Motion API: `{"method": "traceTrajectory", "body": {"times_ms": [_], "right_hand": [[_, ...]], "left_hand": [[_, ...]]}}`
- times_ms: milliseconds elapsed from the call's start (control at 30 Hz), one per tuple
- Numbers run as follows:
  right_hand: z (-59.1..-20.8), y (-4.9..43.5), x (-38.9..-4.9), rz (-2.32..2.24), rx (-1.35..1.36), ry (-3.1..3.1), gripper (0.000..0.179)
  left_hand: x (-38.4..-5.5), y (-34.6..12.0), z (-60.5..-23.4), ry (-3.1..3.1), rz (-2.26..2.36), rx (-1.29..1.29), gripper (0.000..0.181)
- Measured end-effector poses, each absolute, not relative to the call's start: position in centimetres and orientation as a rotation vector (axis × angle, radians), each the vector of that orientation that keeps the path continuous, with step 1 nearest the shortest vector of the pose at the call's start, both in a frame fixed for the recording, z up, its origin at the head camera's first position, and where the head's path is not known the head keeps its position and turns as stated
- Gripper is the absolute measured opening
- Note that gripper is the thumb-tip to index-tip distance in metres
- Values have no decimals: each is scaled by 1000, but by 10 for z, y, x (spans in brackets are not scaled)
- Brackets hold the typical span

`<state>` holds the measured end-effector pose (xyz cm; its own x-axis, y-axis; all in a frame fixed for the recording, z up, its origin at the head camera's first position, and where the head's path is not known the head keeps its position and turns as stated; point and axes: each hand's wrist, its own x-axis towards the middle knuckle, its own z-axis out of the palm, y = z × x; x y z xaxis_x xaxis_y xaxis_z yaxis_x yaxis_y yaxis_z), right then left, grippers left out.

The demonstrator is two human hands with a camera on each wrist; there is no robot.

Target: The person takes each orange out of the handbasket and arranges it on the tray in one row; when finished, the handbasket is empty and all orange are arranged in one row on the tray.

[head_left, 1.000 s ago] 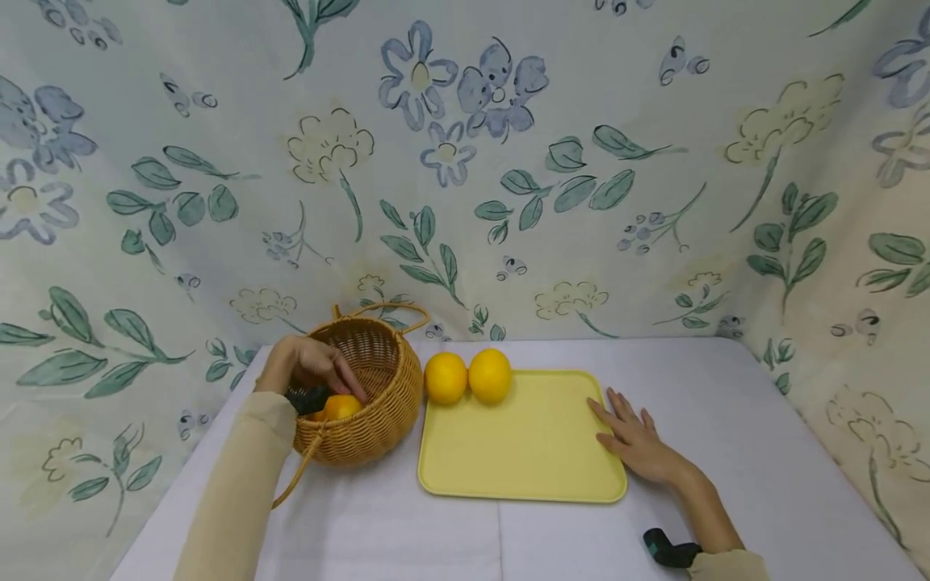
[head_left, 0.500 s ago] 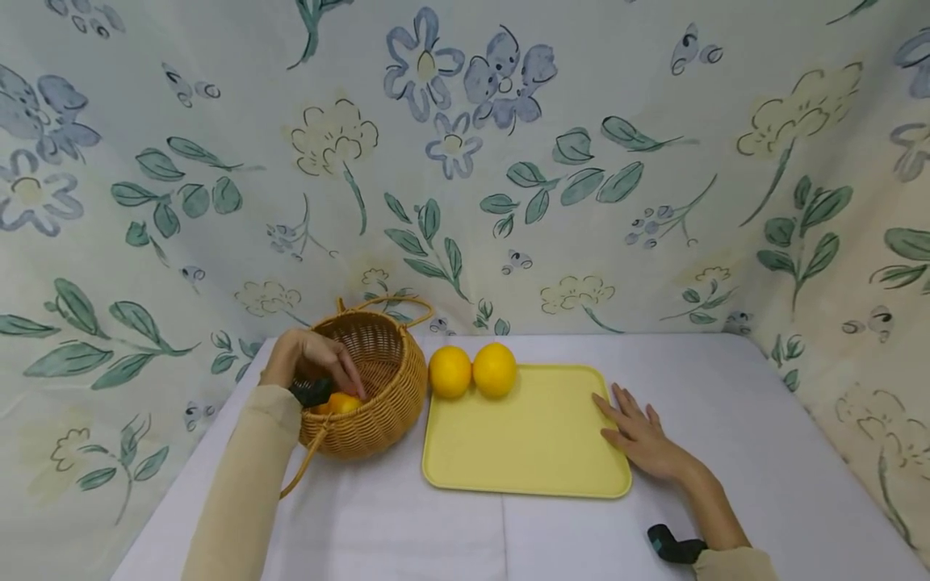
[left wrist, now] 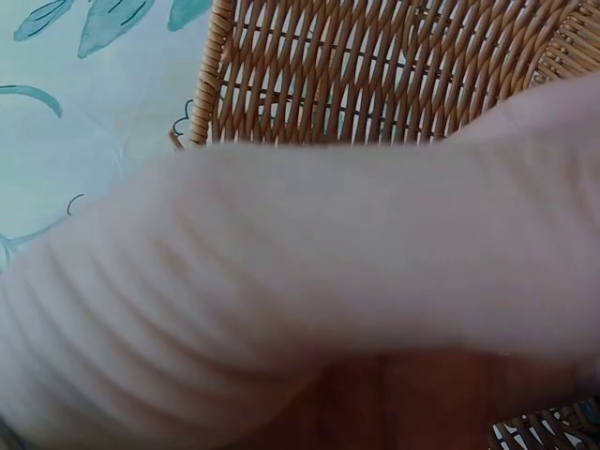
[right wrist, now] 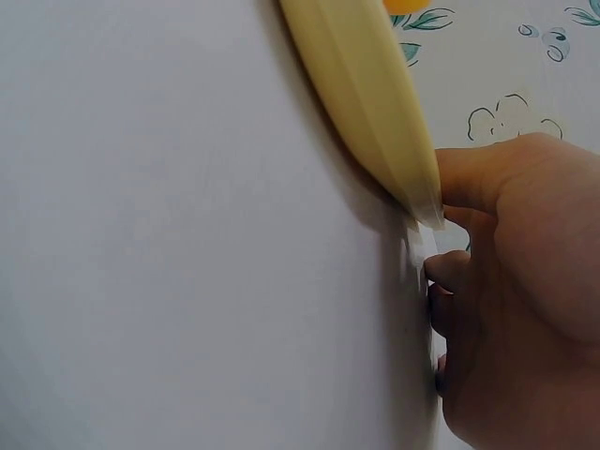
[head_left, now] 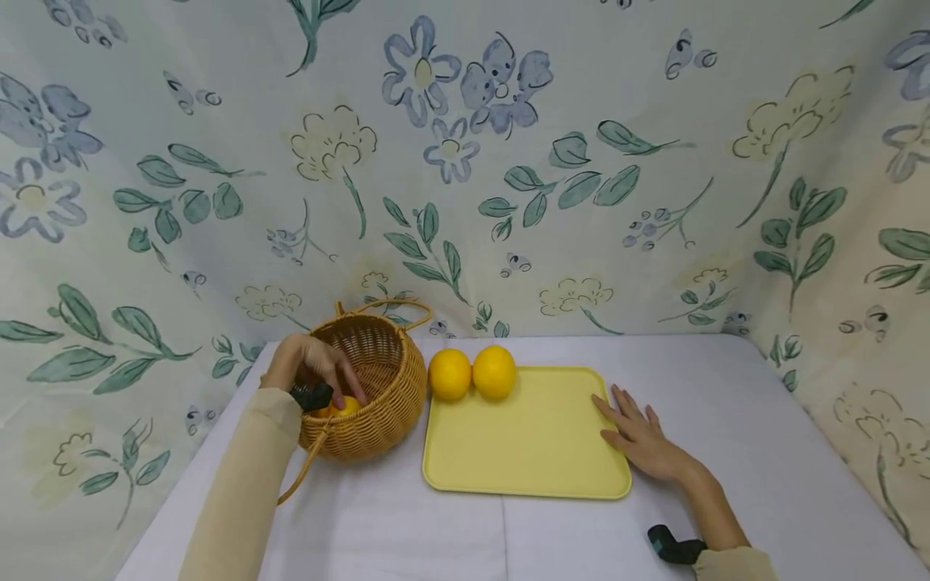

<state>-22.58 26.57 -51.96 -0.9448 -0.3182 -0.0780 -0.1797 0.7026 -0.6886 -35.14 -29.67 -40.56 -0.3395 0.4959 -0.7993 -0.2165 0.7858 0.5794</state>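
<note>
Inside the wicker basket (head_left: 388, 420), tipped toward the viewer, my left hand (head_left: 317, 361) reaches down with bent fingers around an orange (head_left: 351, 405). More orange skin shows beside it, partly behind the wrist strap's black device. In the left wrist view the left hand (left wrist: 375, 253) fills the middle and hides the fruit. My right hand (head_left: 647, 442) lies with spread, fairly straight fingers at the right edge of the yellow tray (head_left: 523, 452); in the right wrist view its fingers touch the tray's rim (right wrist: 375, 112). Two oranges, one (head_left: 450, 374) and another (head_left: 495, 372), sit side by side at the tray's far left corner.
A white cloth covers the table (head_left: 392, 532). Behind it hangs a floral curtain (head_left: 465, 242). One basket handle (head_left: 301, 468) leans out at the near left, and another (head_left: 407, 307) stands at the back.
My left fingers have spread apart and moved down around the orange in the basket. My right hand, the tray and its two oranges stay in place; the head view shifts slightly.
</note>
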Motion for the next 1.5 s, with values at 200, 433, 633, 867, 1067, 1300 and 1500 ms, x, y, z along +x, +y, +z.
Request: {"method": "traceTrajectory", "body": {"times_ms": [200, 433, 633, 867, 1067, 1300, 1500], "right_hand": [[-519, 265, -226, -1048, -401, 2736, 64], [-521, 266, -226, -1046, -400, 2739, 64], [-523, 266, -223, -1081, -423, 2737, 63], [-524, 267, -222, -1084, -419, 2732, 64], [-522, 266, -222, -1080, -415, 2728, 64], [-519, 264, -224, -1071, -398, 2711, 65], [-519, 264, -224, -1067, -410, 2725, 65]], "left_hand": [[-351, -298, -409, 1852, 787, 263, 36], [-353, -298, -412, 1941, 906, 354, 41], [-357, -297, -413, 2109, 946, 469, 43], [-358, -295, -413, 2220, 983, 532, 45], [-357, -299, -415, 2175, 938, 512, 48], [-358, -299, -415, 2330, 940, 504, 48], [-358, -298, -414, 2404, 929, 483, 50]]}}
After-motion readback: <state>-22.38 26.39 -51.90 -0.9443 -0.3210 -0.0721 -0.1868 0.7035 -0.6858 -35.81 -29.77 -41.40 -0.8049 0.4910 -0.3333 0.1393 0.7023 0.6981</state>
